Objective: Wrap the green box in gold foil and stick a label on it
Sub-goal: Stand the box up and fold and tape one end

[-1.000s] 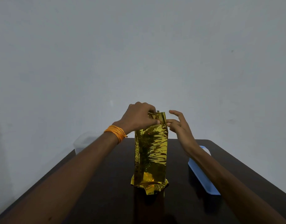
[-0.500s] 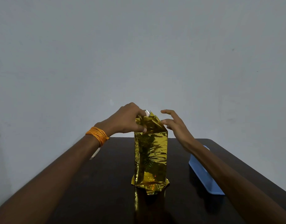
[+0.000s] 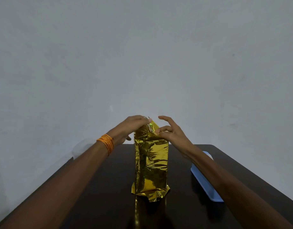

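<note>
Gold foil (image 3: 151, 162) gripped at its top by left hand (image 3: 134, 125); right hand (image 3: 174, 137) fingers spread, touching it.

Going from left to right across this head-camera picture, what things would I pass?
pale plastic container → orange wristband → left hand → gold foil-wrapped box → right hand → blue tray
</note>
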